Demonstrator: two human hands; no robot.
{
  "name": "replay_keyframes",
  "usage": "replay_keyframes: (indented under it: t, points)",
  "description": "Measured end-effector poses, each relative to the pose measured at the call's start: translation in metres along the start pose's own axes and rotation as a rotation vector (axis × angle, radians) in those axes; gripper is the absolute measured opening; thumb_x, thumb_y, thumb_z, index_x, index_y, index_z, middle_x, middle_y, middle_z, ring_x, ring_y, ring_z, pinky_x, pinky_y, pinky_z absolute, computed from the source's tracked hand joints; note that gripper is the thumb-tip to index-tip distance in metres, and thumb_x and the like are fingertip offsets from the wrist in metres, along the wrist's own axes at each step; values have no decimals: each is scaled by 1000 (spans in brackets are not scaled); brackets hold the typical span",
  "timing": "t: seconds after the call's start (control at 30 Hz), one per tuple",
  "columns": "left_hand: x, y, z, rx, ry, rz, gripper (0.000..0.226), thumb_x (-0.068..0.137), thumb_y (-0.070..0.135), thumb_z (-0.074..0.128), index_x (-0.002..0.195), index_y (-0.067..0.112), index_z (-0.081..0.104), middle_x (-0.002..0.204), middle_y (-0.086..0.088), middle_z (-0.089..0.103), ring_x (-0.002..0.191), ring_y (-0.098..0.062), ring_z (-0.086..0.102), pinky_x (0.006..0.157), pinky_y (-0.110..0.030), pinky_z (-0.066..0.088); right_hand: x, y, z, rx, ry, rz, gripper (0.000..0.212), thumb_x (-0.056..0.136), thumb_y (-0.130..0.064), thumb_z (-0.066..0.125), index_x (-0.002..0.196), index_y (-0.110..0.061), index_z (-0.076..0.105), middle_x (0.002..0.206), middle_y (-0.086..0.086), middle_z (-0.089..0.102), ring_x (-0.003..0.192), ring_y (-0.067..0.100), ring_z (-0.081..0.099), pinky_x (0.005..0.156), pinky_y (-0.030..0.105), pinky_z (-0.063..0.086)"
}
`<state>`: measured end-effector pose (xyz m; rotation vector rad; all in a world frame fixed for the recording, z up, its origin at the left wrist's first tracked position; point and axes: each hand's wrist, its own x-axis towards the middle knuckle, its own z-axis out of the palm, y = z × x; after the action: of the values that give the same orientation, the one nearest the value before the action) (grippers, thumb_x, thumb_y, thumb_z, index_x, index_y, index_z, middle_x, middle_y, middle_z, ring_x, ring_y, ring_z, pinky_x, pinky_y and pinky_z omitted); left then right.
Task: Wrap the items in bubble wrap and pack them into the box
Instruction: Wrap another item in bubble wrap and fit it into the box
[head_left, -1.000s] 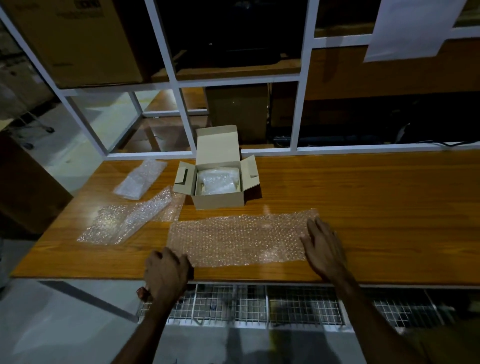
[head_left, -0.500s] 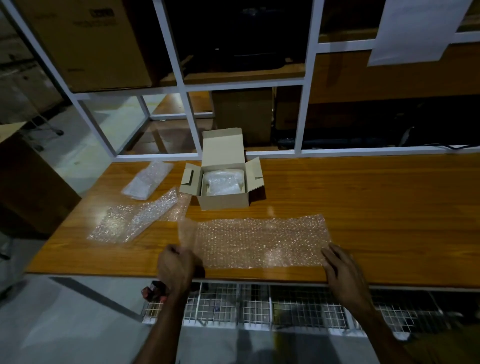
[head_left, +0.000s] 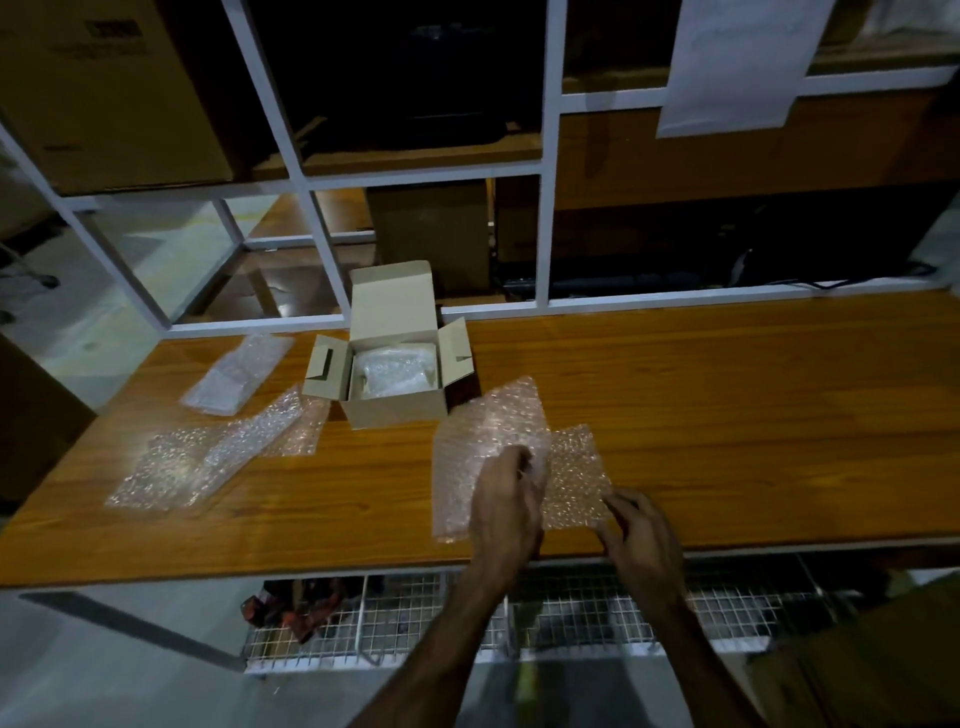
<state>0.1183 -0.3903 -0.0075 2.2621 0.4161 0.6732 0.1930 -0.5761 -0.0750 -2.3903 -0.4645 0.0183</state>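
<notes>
Folding bubble wrap sheet (head_left: 493, 431) on table (head_left: 727, 415), left hand (head_left: 506, 501) pinching its raised flap, right hand (head_left: 641, 530) pinching near edge, open box (head_left: 395, 374) behind.

On the wooden table (head_left: 701, 415) stands one small open cardboard box (head_left: 395, 413), and one bubble-wrapped bundle (head_left: 395, 368) lies inside it. Three loose pieces of bubble wrap show: one folded sheet (head_left: 498, 436) near the table's front edge, one flat sheet (head_left: 208, 457) at left, one smaller piece (head_left: 236, 374) behind that. Two hands appear: the left hand (head_left: 506, 501) and the right hand (head_left: 641, 530).
</notes>
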Motion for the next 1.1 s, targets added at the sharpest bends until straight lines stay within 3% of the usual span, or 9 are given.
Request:
replay_keyframes:
  t: [0.2, 0.27, 0.37, 0.47, 0.57, 0.63, 0.77, 0.9, 1.1]
  points:
    - [-5, 2, 46, 234, -364, 152, 12, 103, 16, 54, 113, 23, 52, 99, -4, 63, 87, -19, 54, 80, -44, 56, -2, 14, 6, 98, 6, 0, 37, 102, -32, 64, 136, -17, 68, 145, 3, 60, 140, 26, 48, 113, 47, 44]
    - [-7, -2, 50, 255, -410, 218, 13, 101, 20, 52, 113, 24, 50, 95, -2, 62, 87, -19, 53, 84, -46, 52, 0, 20, 7, 109, 9, -1, 35, 102, -27, 62, 135, -17, 69, 144, 2, 61, 143, 28, 47, 114, 49, 44]
    - [-8, 1, 46, 131, -399, 244, 17, 104, 30, 50, 119, 24, 53, 97, 0, 67, 88, -18, 58, 88, -43, 50, 3, 25, 8, 133, 12, 6, 31, 103, -20, 63, 133, -18, 71, 143, 0, 63, 142, 27, 49, 114, 50, 45]
    - [-7, -6, 41, 138, -241, 236, 16, 104, 21, 51, 116, 23, 62, 105, 3, 70, 98, -12, 60, 98, -40, 49, 2, 19, 6, 139, 36, 28, 28, 103, -21, 62, 130, -22, 71, 139, -1, 65, 133, 25, 56, 108, 48, 50]
    - [-1, -21, 34, 257, -110, 124, 21, 108, 23, 46, 122, 23, 62, 123, -1, 68, 122, -20, 57, 110, -49, 46, -3, -1, 9, 29, 187, 61, 32, 100, -12, 63, 131, -19, 69, 139, 2, 63, 124, 25, 61, 101, 41, 53]
    - [5, -35, 28, 434, -156, 61, 35, 109, 27, 43, 141, 19, 55, 149, -9, 57, 146, -29, 43, 122, -56, 34, 0, -26, 15, -60, 234, 8, 38, 97, -6, 64, 133, -15, 67, 143, 6, 62, 128, 28, 59, 106, 44, 51]
    - [4, -60, 11, 617, -405, -60, 62, 111, 44, 22, 164, 14, 22, 173, -18, 17, 161, -35, 12, 131, -54, 11, 25, -80, 38, -171, -61, -236, 56, 99, -10, 58, 153, -23, 49, 166, -1, 36, 153, 19, 32, 126, 46, 30]
    - [6, -73, 1, 652, -536, -18, 74, 108, 57, 8, 168, 15, -1, 175, -14, -7, 162, -31, -6, 125, -44, -10, 51, -96, 57, -249, -268, -336, 58, 108, -27, 45, 163, -23, 28, 173, 3, 17, 160, 22, 11, 128, 41, 6]
    - [7, -87, -6, 618, -561, -16, 73, 109, 61, 7, 167, 21, -8, 172, -9, -18, 161, -28, -16, 126, -44, -13, 64, -62, 55, -477, -294, -265, 64, 107, -56, 5, 166, -30, 3, 171, -2, -8, 160, 20, -7, 129, 45, -4]
